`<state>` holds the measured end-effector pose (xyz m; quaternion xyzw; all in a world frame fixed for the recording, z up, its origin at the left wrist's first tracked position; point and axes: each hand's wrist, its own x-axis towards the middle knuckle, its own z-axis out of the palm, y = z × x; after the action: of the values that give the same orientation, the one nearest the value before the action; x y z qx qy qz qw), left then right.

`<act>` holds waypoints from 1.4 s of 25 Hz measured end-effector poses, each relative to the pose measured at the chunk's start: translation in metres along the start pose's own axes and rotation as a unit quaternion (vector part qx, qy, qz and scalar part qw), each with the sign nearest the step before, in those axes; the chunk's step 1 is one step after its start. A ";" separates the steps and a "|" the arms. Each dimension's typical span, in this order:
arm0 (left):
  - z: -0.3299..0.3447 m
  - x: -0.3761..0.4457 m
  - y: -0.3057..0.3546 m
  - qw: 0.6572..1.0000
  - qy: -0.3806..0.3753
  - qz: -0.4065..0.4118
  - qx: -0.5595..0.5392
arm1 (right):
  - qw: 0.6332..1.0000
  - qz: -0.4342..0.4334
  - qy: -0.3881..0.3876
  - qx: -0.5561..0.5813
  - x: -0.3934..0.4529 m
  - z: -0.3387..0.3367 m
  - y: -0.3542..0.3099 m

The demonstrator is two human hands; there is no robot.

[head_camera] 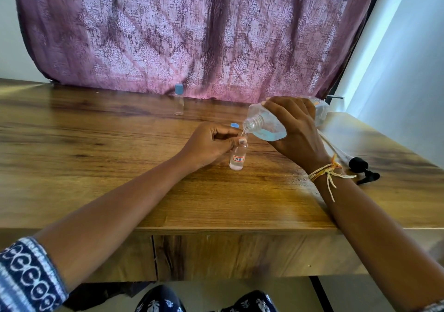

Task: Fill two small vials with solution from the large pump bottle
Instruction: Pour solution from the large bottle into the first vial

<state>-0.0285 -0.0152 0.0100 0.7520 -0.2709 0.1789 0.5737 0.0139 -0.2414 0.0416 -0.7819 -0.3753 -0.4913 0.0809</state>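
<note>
Pouring: right hand wrapped around tilted pump bottle; left hand pinching labelled vial neck on table. Vial light, tippy, likely glass; bottle probably slippery when wet.

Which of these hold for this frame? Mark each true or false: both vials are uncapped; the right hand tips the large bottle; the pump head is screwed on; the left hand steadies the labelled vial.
1. Both vials are uncapped. False: the far vial wears its blue cap.
2. The right hand tips the large bottle. True.
3. The pump head is screwed on. False: it lies on the table.
4. The left hand steadies the labelled vial. True.
</note>
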 end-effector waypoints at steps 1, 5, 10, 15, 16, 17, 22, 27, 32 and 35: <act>0.000 0.000 0.000 1.000 -0.002 0.000 -0.001 | 1.000 0.000 -0.002 -0.001 0.000 0.000 0.000; 0.000 0.000 -0.001 1.000 -0.004 0.005 -0.003 | 1.000 0.000 -0.004 -0.001 0.000 0.000 0.000; 0.000 0.000 -0.001 1.000 -0.009 0.003 -0.013 | 1.000 0.002 -0.003 0.000 0.000 -0.001 0.000; 0.000 0.001 0.000 1.000 -0.015 -0.003 -0.018 | 1.000 -0.001 0.001 -0.002 0.000 -0.001 -0.001; -0.001 0.001 0.000 1.000 -0.014 -0.006 -0.019 | 1.000 -0.001 0.000 -0.003 0.000 -0.001 -0.001; -0.001 0.001 0.000 1.000 -0.014 -0.006 -0.018 | 1.000 -0.002 -0.001 -0.004 0.000 -0.001 -0.001; 0.000 0.001 0.000 1.000 -0.010 -0.004 -0.013 | 1.000 0.000 -0.001 -0.006 0.001 -0.001 -0.001; 0.000 0.001 0.001 1.000 -0.012 -0.006 -0.014 | 1.000 -0.002 0.018 -0.003 0.000 -0.003 -0.002; 0.000 0.000 0.002 1.000 -0.012 -0.004 -0.014 | 1.000 -0.005 0.017 -0.002 0.000 -0.003 -0.003; 0.000 0.000 0.001 1.000 -0.012 -0.004 -0.012 | 1.000 -0.005 0.019 -0.004 0.001 -0.003 -0.003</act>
<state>-0.0291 -0.0152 0.0112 0.7482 -0.2773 0.1644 0.5799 0.0100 -0.2407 0.0430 -0.7708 -0.3759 -0.5078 0.0821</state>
